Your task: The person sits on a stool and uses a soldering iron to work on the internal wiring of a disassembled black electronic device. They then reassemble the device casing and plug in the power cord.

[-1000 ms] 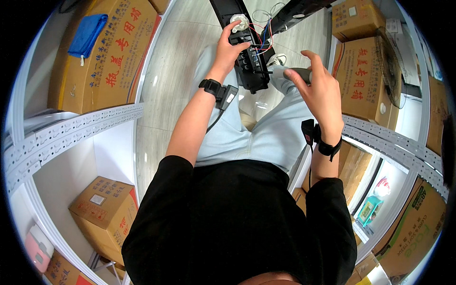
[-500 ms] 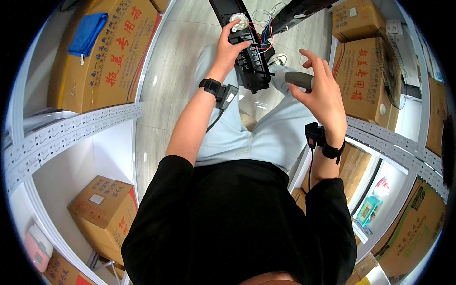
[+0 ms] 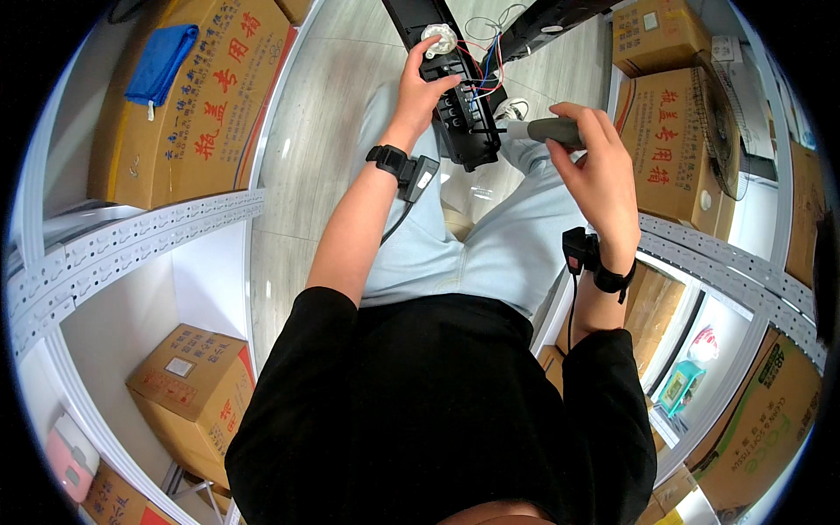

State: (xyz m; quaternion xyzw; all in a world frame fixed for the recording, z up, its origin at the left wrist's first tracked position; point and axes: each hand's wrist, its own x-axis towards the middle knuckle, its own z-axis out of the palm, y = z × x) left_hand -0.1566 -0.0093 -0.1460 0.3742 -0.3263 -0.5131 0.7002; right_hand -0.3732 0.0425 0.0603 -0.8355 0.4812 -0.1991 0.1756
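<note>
A long black plastic housing (image 3: 468,144) with a row of dark fittings stands tilted between my knees. Near its upper part sits a white round part (image 3: 439,39), from which thin red, blue and white wires (image 3: 493,66) run off to the right. My left hand (image 3: 420,92) grips the housing, fingertips on the white part and thumb on the dark fittings. To the right, my right hand (image 3: 599,166) has its fingers and thumb closed around the dark grey handle of a screwdriver (image 3: 547,131). Its thin shaft points left, the tip reaching the housing's right side.
Another black panel (image 3: 547,31) leans at the top, beside the wires. Metal shelving with cardboard boxes (image 3: 201,96) flanks me left and right. A blue cloth (image 3: 162,63) lies on the left box; a fan grille (image 3: 719,131) stands by the right boxes.
My right hand's fingers have closed onto the screwdriver handle; before, they were spread around it. The screwdriver has risen slightly and levelled out. My left hand stays in place on the housing.
</note>
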